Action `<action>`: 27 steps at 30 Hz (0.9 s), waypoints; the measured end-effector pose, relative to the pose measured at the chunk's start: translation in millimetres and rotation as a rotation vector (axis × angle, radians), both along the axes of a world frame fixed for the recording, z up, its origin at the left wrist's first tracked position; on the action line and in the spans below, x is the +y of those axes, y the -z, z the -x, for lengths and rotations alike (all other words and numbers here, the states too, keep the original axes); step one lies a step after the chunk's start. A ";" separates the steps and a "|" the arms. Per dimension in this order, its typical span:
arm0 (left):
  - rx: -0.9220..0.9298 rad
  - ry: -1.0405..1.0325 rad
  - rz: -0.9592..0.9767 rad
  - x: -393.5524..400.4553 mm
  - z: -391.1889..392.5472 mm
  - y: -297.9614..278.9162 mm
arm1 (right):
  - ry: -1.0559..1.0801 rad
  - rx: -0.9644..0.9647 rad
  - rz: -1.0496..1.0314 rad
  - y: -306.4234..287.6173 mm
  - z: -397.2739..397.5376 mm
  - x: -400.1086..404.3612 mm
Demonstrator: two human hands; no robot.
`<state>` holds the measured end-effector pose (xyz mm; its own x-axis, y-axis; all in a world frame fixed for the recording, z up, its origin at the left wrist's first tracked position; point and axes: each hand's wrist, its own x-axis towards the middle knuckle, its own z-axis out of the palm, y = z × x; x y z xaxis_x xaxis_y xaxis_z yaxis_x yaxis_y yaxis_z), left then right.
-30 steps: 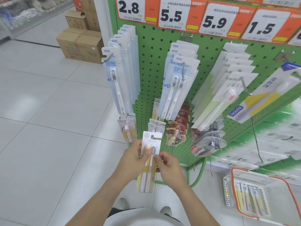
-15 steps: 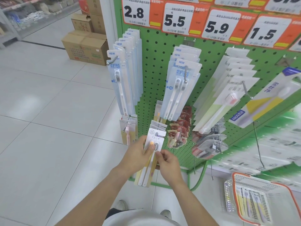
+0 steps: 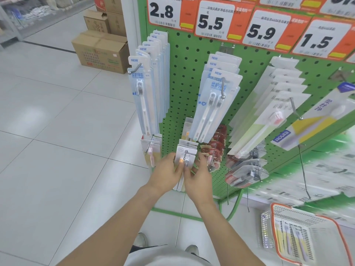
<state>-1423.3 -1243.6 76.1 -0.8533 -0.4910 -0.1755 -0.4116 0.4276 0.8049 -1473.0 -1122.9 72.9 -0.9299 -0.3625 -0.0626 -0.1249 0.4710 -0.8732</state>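
A twin toothbrush pack (image 3: 191, 160) hangs at the tip of a low hook (image 3: 185, 153) on the green pegboard (image 3: 184, 77), the left hand (image 3: 166, 170) gripping its edge and the right hand (image 3: 199, 174) pinching it. Hanging looks nearly done; the next move is probably to slide it back and let go.

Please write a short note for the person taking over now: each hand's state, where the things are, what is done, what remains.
Left hand: grips the toothbrush pack by its left edge.
Right hand: pinches its right edge.
Pack: at the low hook on the pegboard; the hook tip shows in front of its top, so it seems threaded on.
Done: pack brought to the hook.
To do: slide it back, let go; more packs lie in the basket at lower right.
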 end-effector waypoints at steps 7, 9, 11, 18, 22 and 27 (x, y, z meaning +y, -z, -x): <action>-0.006 -0.015 0.042 -15.6 5.5 -4.3 | 0.004 0.056 -0.022 -9.7 7.9 -8.3; 0.072 -0.087 0.006 -17.3 10.3 -14.5 | 0.013 0.060 -0.023 -9.5 9.2 -11.6; 0.150 -0.135 -0.006 -18.4 20.3 -28.6 | 0.029 0.048 -0.014 -9.5 11.2 -15.0; 0.124 -0.146 -0.093 -29.5 72.3 -56.1 | 0.083 0.004 -0.039 -10.4 10.8 -20.3; 0.051 -0.125 -0.172 -42.1 95.3 -57.0 | 0.100 0.006 -0.033 -11.7 6.7 -25.8; -0.026 -0.120 -0.151 -48.9 112.4 -48.4 | 0.110 -0.052 -0.018 -15.5 4.7 -25.8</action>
<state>-1535.7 -1292.5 124.5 -0.7842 -0.5557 -0.2760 -0.4740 0.2497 0.8444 -1477.7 -1148.7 88.4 -0.9593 -0.2568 -0.1175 -0.0261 0.4948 -0.8686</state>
